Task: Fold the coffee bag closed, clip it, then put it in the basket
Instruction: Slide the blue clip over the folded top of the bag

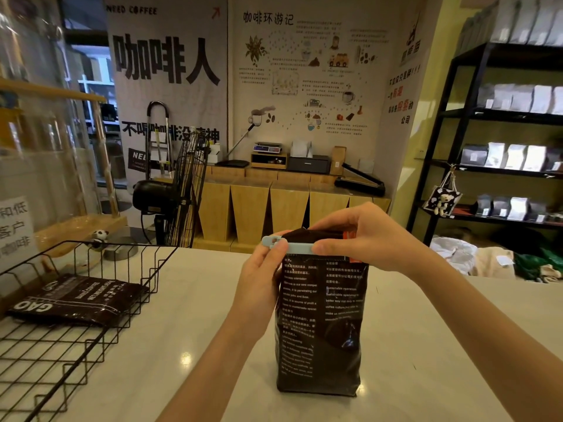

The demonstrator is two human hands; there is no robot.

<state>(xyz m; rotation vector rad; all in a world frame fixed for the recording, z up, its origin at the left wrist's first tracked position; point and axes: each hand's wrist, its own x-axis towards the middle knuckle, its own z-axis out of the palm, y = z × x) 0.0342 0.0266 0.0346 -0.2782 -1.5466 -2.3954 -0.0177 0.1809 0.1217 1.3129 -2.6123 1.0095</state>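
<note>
The coffee bag stands upright on the counter, looking full, heavy and soft-sided. My left hand and right hand pinch the clip across its folded top; whether it's latched, I can't tell. I'd lift by the body toward the basket.
</note>
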